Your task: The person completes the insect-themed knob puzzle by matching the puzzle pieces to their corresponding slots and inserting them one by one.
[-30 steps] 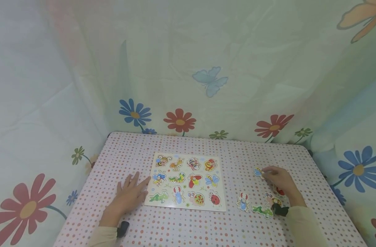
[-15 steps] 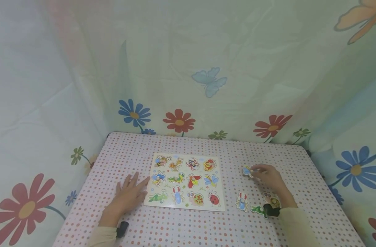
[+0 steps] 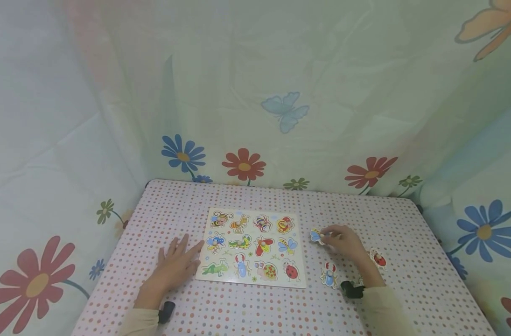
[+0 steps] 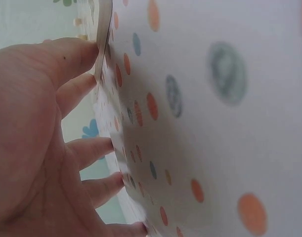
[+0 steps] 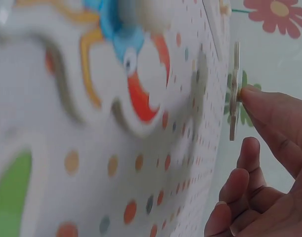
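My right hand (image 3: 342,242) pinches a blue-winged, yellow-striped insect puzzle piece (image 3: 316,235) by its knob. In the right wrist view that piece (image 5: 235,96) shows edge-on, raised above the table surface. Just left of it lies the wooden insect puzzle board (image 3: 303,270), with pictures of bugs in rows; knobs stand on some of them. My left hand (image 3: 175,266) is spread flat beside the board's left side. In the left wrist view the thumb and a finger of the left hand (image 4: 37,123) touch the board's edge (image 4: 104,34), and the other fingertips rest on the table.
A red-horned beetle piece (image 3: 329,275) lies right of the board on the dotted tablecloth (image 3: 255,312). A ladybug piece (image 3: 378,258) lies beyond the right forearm. Part of a green piece (image 5: 12,197) shows in the right wrist view. A flowered curtain (image 3: 221,93) surrounds the table.
My right hand has moved left with the blue-winged insect piece, toward the board. The ladybug piece has come into fuller view. The left hand has stayed in place.
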The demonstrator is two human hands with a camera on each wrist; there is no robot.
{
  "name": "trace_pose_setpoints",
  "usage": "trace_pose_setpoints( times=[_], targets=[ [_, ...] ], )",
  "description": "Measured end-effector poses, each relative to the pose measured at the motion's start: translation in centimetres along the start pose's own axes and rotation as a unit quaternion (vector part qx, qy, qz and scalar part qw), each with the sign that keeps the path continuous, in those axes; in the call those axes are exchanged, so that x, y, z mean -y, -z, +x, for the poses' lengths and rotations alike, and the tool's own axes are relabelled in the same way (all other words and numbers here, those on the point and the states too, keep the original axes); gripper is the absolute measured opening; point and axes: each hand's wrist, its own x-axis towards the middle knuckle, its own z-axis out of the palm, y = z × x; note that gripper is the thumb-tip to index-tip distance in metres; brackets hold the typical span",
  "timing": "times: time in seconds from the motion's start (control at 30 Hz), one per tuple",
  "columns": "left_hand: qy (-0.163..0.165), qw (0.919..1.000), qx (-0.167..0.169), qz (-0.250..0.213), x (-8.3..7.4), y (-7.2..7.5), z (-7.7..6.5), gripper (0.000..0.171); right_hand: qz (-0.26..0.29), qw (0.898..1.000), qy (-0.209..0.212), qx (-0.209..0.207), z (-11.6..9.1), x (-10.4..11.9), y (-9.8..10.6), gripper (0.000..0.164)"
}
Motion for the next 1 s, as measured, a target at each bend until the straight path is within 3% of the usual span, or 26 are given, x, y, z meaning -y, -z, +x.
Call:
trace_pose_setpoints(
  times=[0.37,0.7,1.0],
  targets=[
    [-0.007,0.9999,-0.002,0.012,-0.1,0.3,0.0,0.054,0.028,0.998,0.049,0.012,-0.3,2.7,-2.4,0.017],
    [-0.005,0.9999,-0.001,0.011,0.0,0.2,0.0,0.054,0.027,0.999,0.008,0.018,-0.1,4.9,-5.1,0.013],
    [-0.009,0.9999,-0.004,0.011,0.1,0.1,0.1,0.054,0.017,1.0,0.003,0.023,-0.1,5.8,-6.4,0.013]
  ],
)
